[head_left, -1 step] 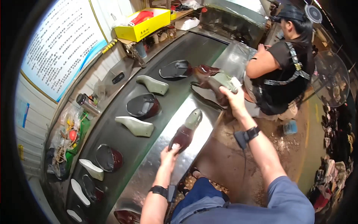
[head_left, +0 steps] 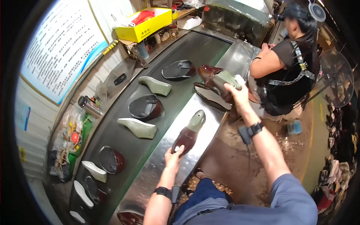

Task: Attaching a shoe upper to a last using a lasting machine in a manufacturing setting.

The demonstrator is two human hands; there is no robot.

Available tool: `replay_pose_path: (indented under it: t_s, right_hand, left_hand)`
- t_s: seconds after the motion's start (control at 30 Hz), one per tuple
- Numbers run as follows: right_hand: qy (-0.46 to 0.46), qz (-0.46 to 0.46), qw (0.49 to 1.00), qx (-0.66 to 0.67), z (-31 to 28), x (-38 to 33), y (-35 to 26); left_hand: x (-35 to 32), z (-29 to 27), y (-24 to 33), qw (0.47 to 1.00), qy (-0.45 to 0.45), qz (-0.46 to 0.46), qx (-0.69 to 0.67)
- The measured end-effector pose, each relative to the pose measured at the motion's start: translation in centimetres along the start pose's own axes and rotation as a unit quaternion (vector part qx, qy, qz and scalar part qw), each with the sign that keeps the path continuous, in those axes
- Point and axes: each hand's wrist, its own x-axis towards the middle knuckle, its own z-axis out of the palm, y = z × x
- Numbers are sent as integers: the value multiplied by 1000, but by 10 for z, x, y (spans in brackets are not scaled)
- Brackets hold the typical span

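My left hand (head_left: 174,156) is closed around the toe of a burgundy leather shoe (head_left: 186,137) on a green shoe last, which lies along the shiny metal ledge (head_left: 159,170). Farther off to the right, my right hand (head_left: 239,93) grips the heel end of another green shoe last (head_left: 227,80). Burgundy leather sits at that last's far end. Just beneath it, a dark-edged shoe (head_left: 213,96) rests at the ledge's end with its pale sole side showing. My fingers partly hide both held pieces.
Left of the ledge runs a dark conveyor belt (head_left: 144,140) bearing shoe lasts (head_left: 137,127) and dark, burgundy-backed shoe uppers (head_left: 146,107). A co-worker (head_left: 287,75) sits at the far right near a fan (head_left: 335,78). A yellow box (head_left: 144,27) stands on the back shelf.
The whole view has shifted slightly. The shoe and last in my right hand look sharper, and both hands keep their holds. The co-worker's head has turned a little.
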Motion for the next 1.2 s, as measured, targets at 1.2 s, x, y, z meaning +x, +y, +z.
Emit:
replay_pose_path:
  t_s: [1.2]
  right_hand:
    - [-406, -16, 910, 81, 75, -143, -42]
  left_hand:
    - [-35, 72, 96, 953, -202, -54, -217]
